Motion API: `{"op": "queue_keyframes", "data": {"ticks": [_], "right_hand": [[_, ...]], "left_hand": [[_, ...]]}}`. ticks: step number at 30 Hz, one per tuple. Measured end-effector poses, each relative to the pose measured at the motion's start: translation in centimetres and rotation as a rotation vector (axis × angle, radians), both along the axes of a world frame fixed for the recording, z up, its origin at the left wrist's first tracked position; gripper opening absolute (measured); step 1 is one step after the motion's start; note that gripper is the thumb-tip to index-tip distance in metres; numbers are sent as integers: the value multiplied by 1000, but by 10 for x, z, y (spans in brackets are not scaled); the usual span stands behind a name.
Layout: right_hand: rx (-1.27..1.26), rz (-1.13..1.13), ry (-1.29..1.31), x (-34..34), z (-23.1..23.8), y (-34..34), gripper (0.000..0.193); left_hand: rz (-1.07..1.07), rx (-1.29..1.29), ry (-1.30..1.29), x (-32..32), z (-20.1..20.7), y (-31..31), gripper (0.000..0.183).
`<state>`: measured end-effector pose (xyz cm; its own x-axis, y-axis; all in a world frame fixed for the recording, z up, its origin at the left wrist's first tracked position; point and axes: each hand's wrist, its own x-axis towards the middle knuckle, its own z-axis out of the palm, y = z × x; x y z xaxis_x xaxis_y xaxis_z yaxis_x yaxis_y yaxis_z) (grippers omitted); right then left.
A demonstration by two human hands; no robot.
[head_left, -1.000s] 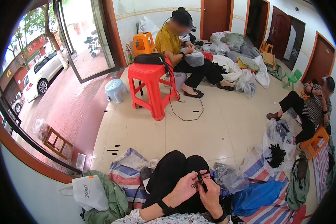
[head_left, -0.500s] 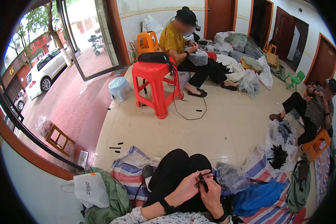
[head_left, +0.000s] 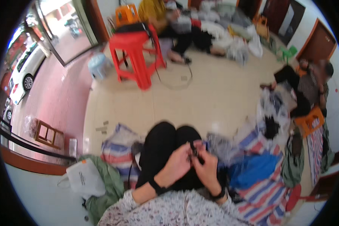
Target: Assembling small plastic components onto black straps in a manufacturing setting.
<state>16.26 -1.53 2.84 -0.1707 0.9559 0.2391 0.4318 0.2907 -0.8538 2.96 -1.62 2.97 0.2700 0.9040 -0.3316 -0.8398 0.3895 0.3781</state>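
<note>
Over my black-trousered lap, my left hand and my right hand meet around a small narrow black piece. Fingers of both hands are bent and closed on it, with the thumbs close together. Motion blur hides its exact kind; it looks like a short black strip or strap part. A dark band circles each wrist.
Beside me lie a blue bag, clear plastic and striped sheeting. A white bag rests on green cloth at left. Ahead stands a red stool. Two people sit farther off, one near black pieces on plastic.
My view has tipped downward and turned slightly right, so the room sits higher and farther left in it. Both hands stay together on the black piece, with small finger shifts.
</note>
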Motion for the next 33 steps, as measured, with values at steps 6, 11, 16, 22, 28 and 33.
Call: {"op": "queue_keyframes", "data": {"ticks": [6, 11, 16, 22, 28, 33], "right_hand": [[-450, -61, 377, 6, 21, 24, 14], [-673, -84, 825, 4, 22, 35, 11], [-692, -50, 864, 9, 10, 27, 12], [-637, -67, 825, 10, 15, 29, 17], [-662, -61, 853, 23, 21, 31, 35], [-750, 14, 943, 24, 25, 30, 39]], "left_hand": [[45, -56, -40, -10, 19, 11, 39], [17, -32, -29, -12, 19, 17, 47], [28, -42, 48, -9, 15, 5, 43], [-18, 51, 46, -9, 12, 7, 50], [-11, 11, 48, -14, 13, 12, 54], [14, -24, 82, -15, 11, 12, 48]]}}
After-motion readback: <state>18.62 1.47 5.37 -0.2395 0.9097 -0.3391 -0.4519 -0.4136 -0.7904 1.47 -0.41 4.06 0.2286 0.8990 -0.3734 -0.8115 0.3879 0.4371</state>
